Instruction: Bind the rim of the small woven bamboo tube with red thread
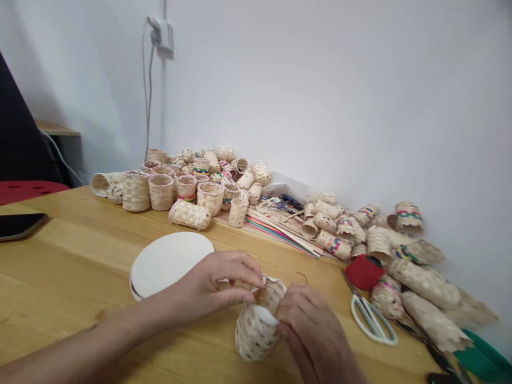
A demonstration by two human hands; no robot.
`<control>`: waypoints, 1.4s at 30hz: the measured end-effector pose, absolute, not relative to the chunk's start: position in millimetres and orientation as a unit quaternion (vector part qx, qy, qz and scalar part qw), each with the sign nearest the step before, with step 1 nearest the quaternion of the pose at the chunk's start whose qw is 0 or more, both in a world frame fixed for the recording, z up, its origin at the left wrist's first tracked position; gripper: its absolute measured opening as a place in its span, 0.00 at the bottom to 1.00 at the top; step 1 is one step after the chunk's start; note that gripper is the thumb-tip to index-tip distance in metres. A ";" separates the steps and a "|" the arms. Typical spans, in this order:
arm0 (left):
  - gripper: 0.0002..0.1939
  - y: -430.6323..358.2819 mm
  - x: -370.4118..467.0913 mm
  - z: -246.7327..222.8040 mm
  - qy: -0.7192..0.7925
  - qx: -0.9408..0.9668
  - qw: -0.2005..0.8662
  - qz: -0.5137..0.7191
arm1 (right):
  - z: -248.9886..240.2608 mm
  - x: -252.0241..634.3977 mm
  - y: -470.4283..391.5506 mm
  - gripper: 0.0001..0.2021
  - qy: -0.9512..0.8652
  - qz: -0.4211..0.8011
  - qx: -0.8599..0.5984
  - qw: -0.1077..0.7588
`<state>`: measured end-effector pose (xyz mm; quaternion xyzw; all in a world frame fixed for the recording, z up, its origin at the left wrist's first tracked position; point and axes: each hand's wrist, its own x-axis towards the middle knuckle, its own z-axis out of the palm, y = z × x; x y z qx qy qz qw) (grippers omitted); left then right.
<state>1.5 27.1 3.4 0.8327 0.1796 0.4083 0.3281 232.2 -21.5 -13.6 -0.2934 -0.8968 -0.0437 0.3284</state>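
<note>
Scissors (pixel 375 320) lie near the held basket (pixel 256 336); left forearm (pixel 132 330) overlaps white disc (pixel 172 261).

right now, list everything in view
woven basket: one, pale, front middle
other baskets: many, pale, back and right
strips: several, multicoloured, back middle
disc: one visible, white, left
scissors: one pair, white, right
red item: one, red, right
green item: one, green, lower right
phone: one, dark, left
stool: one, red, left
cables: several, pale, left
wall: one, white, behind
table: one, yellowish, below
left hand: one, bare, basket rim
right hand: one, bare, basket rim
</note>
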 end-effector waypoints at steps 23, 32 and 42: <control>0.05 14.2 13.3 -1.0 0.233 0.850 0.307 0.359 | -4.5 229.9 -21.9 0.09 -0.892 -0.121 -0.242 0.362; 0.06 13.0 14.3 -3.7 0.237 0.852 0.295 0.362 | -11.7 220.3 -25.1 0.05 -0.877 -0.102 -0.283 0.375; 0.06 12.7 9.8 -1.6 0.177 0.834 0.172 0.493 | -20.1 228.1 -22.0 0.08 -0.872 -0.090 -0.334 0.346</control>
